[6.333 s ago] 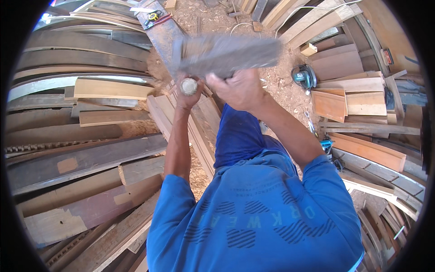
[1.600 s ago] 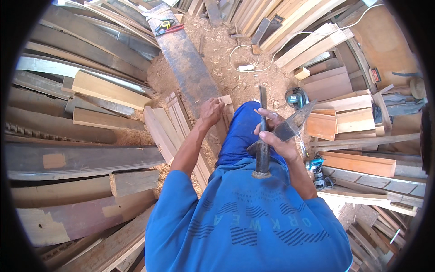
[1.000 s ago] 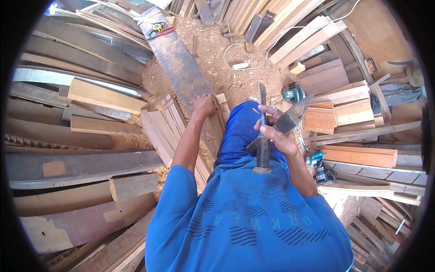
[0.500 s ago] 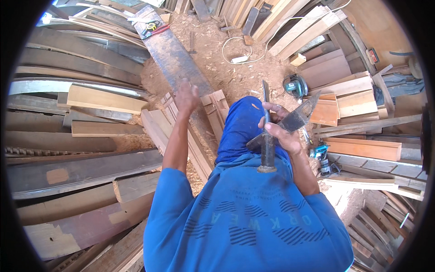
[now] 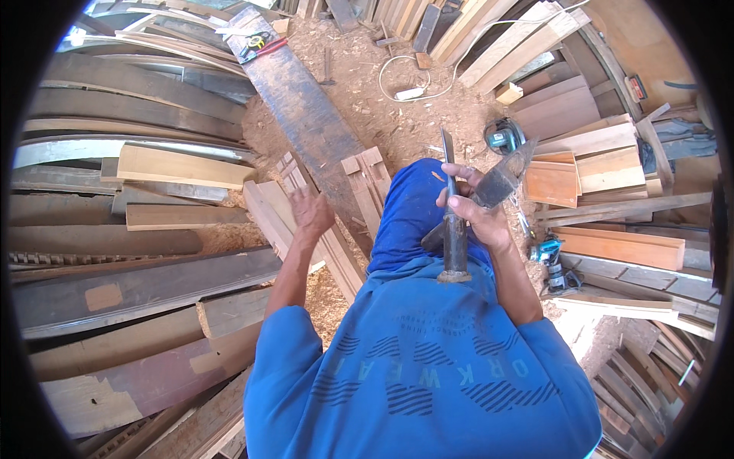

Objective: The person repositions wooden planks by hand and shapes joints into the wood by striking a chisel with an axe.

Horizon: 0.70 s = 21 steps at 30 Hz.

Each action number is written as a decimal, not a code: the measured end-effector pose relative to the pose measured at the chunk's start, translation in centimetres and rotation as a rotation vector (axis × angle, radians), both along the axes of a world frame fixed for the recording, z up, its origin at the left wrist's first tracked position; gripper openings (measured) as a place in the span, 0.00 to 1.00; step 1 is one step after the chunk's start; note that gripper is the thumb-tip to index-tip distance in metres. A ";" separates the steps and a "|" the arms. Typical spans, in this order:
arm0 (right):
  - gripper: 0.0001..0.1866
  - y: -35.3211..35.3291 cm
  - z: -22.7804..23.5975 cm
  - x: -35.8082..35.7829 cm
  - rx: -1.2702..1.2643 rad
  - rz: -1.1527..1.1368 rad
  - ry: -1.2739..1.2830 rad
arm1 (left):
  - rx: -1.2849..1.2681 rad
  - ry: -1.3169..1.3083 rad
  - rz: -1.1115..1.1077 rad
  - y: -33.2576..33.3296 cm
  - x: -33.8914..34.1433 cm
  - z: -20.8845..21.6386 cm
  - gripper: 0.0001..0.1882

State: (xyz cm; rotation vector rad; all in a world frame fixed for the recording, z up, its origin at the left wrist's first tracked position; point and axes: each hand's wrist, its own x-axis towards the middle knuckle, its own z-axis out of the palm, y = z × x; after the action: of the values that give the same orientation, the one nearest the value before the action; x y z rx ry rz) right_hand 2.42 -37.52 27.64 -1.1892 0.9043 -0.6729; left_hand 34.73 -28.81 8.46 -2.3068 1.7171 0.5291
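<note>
My right hand [image 5: 482, 203] is closed around two tools. One is a chisel [image 5: 455, 249], held with its narrow metal blade pointing away and the flared end of its thick dark handle toward my shirt. Crossing behind it at a slant is a dark tool with a broad, flat, tapering end [image 5: 498, 186]; its exact kind I cannot make out. My left hand [image 5: 312, 216], fingers outstretched and gripping nothing, is over the notched wooden pieces [image 5: 336, 252] left of my knee. Whether it touches them is unclear. Another notched piece [image 5: 365, 180] is beside my knee.
A long worn plank [image 5: 302, 99] bears a tape measure [image 5: 256, 47] and a red-handled tool [image 5: 272, 47]. A white cable with a socket [image 5: 410, 94] crosses the shavings-strewn floor. Power tools [image 5: 505, 138] and stacked boards [image 5: 138, 115] stand around me.
My left hand has drawn back toward me and slightly left, off the plank's near end to the notched pieces. My right hand keeps both tools nearly in place.
</note>
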 end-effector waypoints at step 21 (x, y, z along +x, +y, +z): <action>0.18 -3.5 -2.0 4.0 -0.031 0.043 0.029 | -1.135 1.183 0.463 -11.1 -4.9 12.4 0.07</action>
State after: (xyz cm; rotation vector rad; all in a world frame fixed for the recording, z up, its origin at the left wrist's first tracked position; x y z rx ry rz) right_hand 6.46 -41.01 25.68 -1.2456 0.8935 -0.6387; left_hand 29.85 -39.86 20.85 -3.6615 2.2769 1.5815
